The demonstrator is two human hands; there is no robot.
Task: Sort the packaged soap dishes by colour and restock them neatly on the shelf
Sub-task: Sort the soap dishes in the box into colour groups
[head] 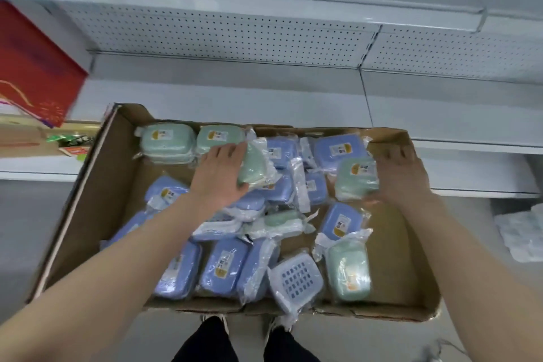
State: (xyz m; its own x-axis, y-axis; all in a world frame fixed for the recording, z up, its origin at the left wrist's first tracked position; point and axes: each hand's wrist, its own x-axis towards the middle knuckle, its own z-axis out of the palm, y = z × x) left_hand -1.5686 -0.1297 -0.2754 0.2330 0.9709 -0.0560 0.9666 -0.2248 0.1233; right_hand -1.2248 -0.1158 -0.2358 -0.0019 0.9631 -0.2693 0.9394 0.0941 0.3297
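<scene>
1. While both hands are down in the cardboard box [88, 179], my left hand [219, 176] is curled round a green soap dish [254, 164] that is tipped on edge, its long axis running away from me.
2. My right hand [402, 176] grips a second green dish [355, 178], label up, just to its left.
3. The green stacks [194, 141] sit in the far-left corner, just beyond the left hand and well apart from the right, so I judge the left should go first.
4. Blue dishes [223, 267] lie jumbled between, and the shelf [223, 100] behind holds none yet.
</scene>
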